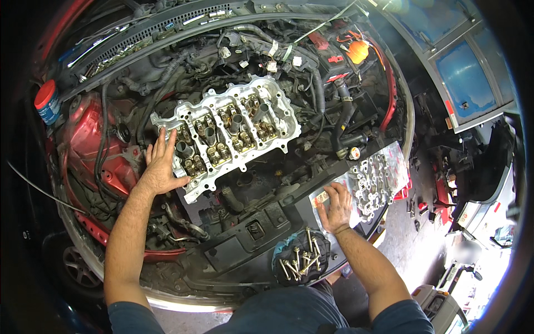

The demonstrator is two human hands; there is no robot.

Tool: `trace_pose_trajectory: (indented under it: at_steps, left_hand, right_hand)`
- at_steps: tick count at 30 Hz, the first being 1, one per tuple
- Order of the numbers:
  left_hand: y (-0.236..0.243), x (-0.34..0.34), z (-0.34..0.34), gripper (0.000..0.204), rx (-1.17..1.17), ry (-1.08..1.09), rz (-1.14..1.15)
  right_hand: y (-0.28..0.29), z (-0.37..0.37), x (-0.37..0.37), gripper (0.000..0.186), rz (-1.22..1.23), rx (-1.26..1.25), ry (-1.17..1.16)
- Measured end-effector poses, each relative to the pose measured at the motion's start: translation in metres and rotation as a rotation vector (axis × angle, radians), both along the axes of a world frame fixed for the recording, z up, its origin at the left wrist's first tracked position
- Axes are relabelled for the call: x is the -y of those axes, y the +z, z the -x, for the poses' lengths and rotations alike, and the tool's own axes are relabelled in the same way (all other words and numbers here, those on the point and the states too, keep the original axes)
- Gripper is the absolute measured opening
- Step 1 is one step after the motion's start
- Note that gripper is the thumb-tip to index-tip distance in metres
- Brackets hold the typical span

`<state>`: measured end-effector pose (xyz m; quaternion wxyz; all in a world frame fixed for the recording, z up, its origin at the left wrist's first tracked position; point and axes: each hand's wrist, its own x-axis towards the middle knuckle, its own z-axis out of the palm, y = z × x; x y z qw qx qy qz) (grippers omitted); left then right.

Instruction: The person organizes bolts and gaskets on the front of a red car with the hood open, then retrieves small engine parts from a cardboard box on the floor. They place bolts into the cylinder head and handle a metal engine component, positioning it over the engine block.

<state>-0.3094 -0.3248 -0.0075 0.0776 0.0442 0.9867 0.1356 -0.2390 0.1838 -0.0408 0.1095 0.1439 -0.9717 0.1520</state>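
Note:
My left hand (161, 167) rests with spread fingers on the left end of a silver cylinder head (239, 156), which lies at an angle over the engine bay with valve parts and upright tubes showing. My right hand (336, 212) touches a pale plastic-wrapped package on the front panel, its fingers slightly bent and apart. Right beside it, thin metal gaskets (370, 183) lie on the wrapping. Below, several long silver bolts (300, 261) sit in a dark, blue-edged bag or cloth. Whatever is under my right fingertips is mostly hidden.
A blue tub with a red lid (47, 108) stands on the left edge. Tools lie along the cowl (139, 47) at the back. An orange object (357, 51) sits by the battery (336, 61). At right are a blue-grey cabinet (461, 83) and car parts on the floor.

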Motion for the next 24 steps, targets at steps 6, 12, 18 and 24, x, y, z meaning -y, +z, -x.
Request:
trace_pose_trajectory:
  at_steps: [6, 12, 18, 24]
  left_hand:
    - [0.002, -0.049, 0.008, 0.139, -0.221, 0.003, 0.036]
    - [0.009, -0.073, 0.016, 0.133, -0.108, 0.098, 0.152]
    - [0.023, -0.068, 0.043, 0.134, -0.035, 0.042, 0.250]
    - [0.021, -0.065, 0.062, 0.135, 0.065, 0.018, 0.195]
  right_hand:
    - [0.001, 0.000, 0.002, 0.050, 0.001, 0.006, -0.005]
    - [0.005, 0.001, 0.002, 0.053, 0.013, -0.002, 0.023]
    - [0.006, 0.000, 0.002, 0.052, 0.023, 0.007, 0.001]
    - [0.005, -0.001, 0.000, 0.052, 0.013, 0.021, -0.008]
